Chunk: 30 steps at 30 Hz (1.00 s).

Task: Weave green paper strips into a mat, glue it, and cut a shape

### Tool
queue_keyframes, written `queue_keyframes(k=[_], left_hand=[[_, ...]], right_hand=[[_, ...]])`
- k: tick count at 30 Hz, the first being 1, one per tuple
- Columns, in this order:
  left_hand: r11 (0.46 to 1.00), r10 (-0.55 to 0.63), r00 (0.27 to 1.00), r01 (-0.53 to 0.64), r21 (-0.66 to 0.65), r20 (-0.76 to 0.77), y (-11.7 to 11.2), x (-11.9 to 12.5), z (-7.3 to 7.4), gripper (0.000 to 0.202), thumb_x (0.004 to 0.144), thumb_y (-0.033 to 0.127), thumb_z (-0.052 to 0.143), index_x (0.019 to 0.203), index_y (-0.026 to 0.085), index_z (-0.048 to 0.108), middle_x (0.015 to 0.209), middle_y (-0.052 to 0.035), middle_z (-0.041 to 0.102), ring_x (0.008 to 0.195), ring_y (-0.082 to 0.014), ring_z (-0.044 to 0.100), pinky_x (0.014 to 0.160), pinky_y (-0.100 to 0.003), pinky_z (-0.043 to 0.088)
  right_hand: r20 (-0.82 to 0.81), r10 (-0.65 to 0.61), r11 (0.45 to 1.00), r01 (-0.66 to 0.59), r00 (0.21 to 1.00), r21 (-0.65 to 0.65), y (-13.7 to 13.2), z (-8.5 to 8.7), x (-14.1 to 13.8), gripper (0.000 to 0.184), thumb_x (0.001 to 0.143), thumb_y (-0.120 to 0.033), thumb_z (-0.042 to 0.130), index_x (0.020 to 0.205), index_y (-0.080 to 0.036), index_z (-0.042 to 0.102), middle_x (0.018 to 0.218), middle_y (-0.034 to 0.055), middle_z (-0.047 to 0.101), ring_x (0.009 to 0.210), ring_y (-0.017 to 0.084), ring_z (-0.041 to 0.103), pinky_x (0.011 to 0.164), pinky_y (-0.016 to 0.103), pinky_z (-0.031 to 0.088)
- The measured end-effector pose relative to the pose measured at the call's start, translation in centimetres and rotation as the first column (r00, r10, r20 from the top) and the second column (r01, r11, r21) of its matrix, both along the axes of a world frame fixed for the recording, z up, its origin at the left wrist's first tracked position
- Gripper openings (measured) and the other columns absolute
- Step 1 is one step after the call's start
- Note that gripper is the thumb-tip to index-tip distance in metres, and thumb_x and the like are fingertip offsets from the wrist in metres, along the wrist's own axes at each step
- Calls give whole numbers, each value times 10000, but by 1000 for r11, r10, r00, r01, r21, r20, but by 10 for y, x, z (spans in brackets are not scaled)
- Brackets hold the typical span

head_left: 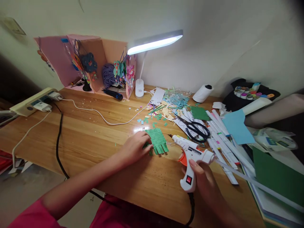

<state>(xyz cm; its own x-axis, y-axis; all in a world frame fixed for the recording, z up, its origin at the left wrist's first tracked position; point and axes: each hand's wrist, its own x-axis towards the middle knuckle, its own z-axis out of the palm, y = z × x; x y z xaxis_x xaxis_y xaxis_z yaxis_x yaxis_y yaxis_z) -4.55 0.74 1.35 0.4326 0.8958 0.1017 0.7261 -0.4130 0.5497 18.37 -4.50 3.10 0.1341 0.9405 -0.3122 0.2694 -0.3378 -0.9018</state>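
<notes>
My right hand [203, 177] is wrapped around the handle of a white hot glue gun [194, 152] with an orange trigger and a long glue stick out of its back. Its nozzle points left, just right of a woven green paper piece [158, 138] and apart from it. Loose strip ends hang from that piece's near edge. With curled fingers, my left hand [140, 144] grips the piece's left edge against the table; the fingertips partly hide that side. Black-handled scissors [197, 128] lie beyond the glue gun.
Marker pens [220, 139] and paper scraps [174, 99] spread over the table's right and back. A lit desk lamp [155, 42] stands by a pink cardboard box [114, 50]. A white cable [104, 118] and a black cord [58, 142] cross the left. Green sheets [280, 174] lie at right.
</notes>
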Motion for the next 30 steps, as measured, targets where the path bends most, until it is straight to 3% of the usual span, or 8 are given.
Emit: queue_keyframes(k=[6, 9, 12, 25, 30], left_hand=[[998, 64, 994, -62, -24, 87, 8, -7, -9, 105, 866, 237, 535, 809, 174, 598, 879, -48, 595, 855, -180, 548, 763, -298, 430], [997, 79, 989, -76, -22, 125, 9, -7, -15, 96, 861, 224, 542, 803, 168, 594, 863, -47, 583, 844, -179, 537, 763, -297, 421], [996, 91, 984, -90, -14, 156, 9, -7, -18, 82, 858, 211, 546, 802, 173, 594, 862, -44, 574, 851, -181, 530, 775, -299, 416], [995, 99, 977, -95, -28, 189, 8, -6, -19, 62, 847, 199, 567, 799, 172, 596, 884, -43, 563, 862, -183, 531, 775, -307, 427], [996, 91, 977, -89, -20, 193, 8, -6, -20, 68, 844, 199, 573, 788, 166, 593, 898, -50, 567, 872, -188, 528, 783, -315, 428]], right_hand=[[46, 131, 991, -130, 990, -22, -9, -2, -7, 390, 757, -538, 504, 598, -185, 552, 598, 24, 593, 574, 197, 545, 549, 298, 444], [50, 256, 965, -252, 965, -79, -10, -9, -8, 397, 804, -510, 463, 605, -178, 550, 572, 9, 560, 551, 173, 508, 540, 286, 416], [15, 299, 949, -295, 954, -110, -8, -18, -9, 393, 808, -509, 447, 634, -172, 549, 592, 9, 544, 558, 164, 492, 539, 285, 407], [-81, 242, 953, -252, 967, -169, -3, -19, -16, 391, 753, -557, 499, 728, -177, 588, 563, -6, 534, 515, 162, 476, 533, 293, 401], [-118, 247, 949, -265, 962, -172, -1, -18, -19, 397, 742, -562, 502, 631, -182, 537, 530, -10, 513, 480, 138, 437, 495, 277, 372]])
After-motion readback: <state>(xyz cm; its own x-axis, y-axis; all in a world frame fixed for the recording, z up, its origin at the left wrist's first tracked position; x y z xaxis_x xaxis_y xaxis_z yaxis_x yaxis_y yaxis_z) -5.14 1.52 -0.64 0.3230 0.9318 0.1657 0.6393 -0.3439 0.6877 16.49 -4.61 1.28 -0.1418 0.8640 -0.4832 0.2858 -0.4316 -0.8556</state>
